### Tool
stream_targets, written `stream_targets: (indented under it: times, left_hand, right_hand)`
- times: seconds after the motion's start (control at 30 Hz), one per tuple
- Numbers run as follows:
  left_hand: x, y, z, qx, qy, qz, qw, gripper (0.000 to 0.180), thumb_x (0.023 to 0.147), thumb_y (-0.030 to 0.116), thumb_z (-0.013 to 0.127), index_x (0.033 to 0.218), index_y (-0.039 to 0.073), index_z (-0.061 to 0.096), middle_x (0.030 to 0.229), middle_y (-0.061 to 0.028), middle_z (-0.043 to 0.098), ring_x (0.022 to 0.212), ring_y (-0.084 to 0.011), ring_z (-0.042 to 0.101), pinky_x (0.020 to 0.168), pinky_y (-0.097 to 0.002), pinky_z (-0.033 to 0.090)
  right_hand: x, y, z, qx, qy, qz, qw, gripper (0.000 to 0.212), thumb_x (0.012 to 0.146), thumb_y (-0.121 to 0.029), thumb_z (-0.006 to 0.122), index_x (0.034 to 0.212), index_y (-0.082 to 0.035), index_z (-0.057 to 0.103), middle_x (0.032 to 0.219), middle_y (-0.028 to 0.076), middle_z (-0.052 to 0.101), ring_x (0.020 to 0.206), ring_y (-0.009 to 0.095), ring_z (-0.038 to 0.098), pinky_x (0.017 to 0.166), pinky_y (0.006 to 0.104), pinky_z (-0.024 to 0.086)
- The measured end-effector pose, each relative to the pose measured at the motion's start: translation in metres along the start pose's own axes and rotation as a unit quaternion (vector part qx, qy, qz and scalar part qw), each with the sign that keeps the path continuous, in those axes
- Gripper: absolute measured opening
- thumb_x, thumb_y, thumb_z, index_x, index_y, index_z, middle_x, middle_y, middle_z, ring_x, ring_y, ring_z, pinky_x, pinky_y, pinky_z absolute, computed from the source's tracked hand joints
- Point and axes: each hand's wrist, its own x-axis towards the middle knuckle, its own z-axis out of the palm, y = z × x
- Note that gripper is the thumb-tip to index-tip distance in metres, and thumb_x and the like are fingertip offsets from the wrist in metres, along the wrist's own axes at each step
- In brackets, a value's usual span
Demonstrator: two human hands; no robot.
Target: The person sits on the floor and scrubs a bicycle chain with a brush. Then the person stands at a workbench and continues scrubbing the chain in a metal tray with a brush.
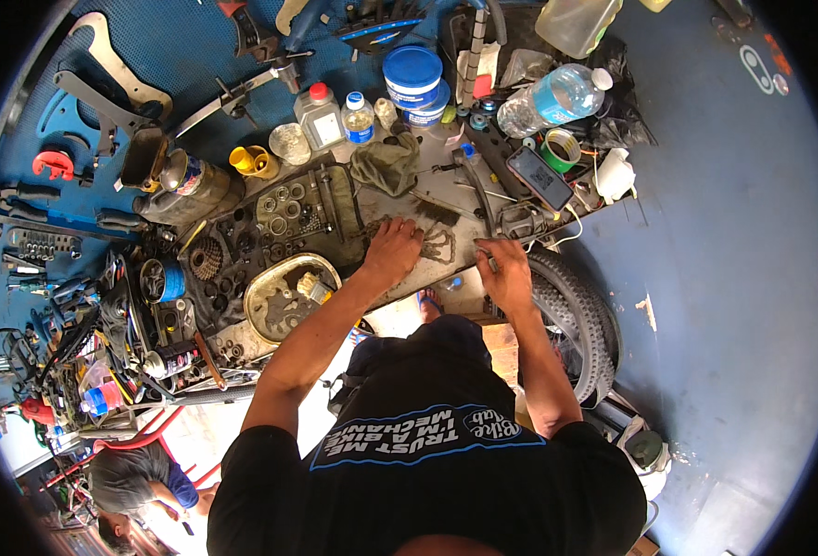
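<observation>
My left hand [395,250] lies on the cluttered workbench, fingers reaching forward and slightly apart over a dark, greasy patch. Right beside its fingertips a bicycle chain [439,245] rests in loose loops on the bench top. My right hand [505,272] is at the bench's front edge, thumb and fingers bent together in a pinch; whatever may be between them is too small to make out. A dark-bristled brush [437,212] lies just beyond the chain. Left of my left forearm stands a shallow metal basin [259,306] with murky liquid, a yellow-white brush [314,286] in it.
Cassette sprockets [207,259] and bearing rings [279,225] lie at left. Bottles, blue-lidded tubs [412,76] and a crumpled rag [386,165] line the back. A phone [538,179] with a white cable lies at right, above a bicycle tyre [576,324]. Another person [140,477] is at lower left.
</observation>
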Motion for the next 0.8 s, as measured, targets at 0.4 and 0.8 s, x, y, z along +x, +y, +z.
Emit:
stream_targets:
  times: [0.4, 0.8]
  left_hand:
    - [-0.012, -0.009, -0.029, -0.123, 0.021, -0.030, 0.992, 0.052, 0.083, 0.025, 0.081, 0.127, 0.003, 0.063, 0.129, -0.0212, 0.064, 0.129, -0.0392, 0.055, 0.114, -0.0527, 0.040]
    - [-0.028, -0.003, -0.084, -0.303, 0.291, -0.080, 0.904, 0.050, 0.085, 0.024, 0.081, 0.123, -0.002, 0.062, 0.107, -0.0269, 0.073, 0.100, -0.0467, 0.070, 0.087, -0.0513, 0.056]
  right_hand:
    - [0.014, -0.005, -0.005, 0.016, 0.005, 0.007, 1.000, 0.025, 0.091, -0.013, 0.073, 0.115, -0.006, 0.075, 0.106, 0.015, 0.073, 0.099, 0.038, 0.065, 0.091, 0.0459, 0.052]
    - [0.084, -0.063, 0.025, 0.342, -0.109, 0.137, 0.923, 0.044, 0.090, -0.035, 0.083, 0.118, -0.003, 0.073, 0.103, 0.009, 0.076, 0.091, 0.018, 0.069, 0.076, 0.0321, 0.053]
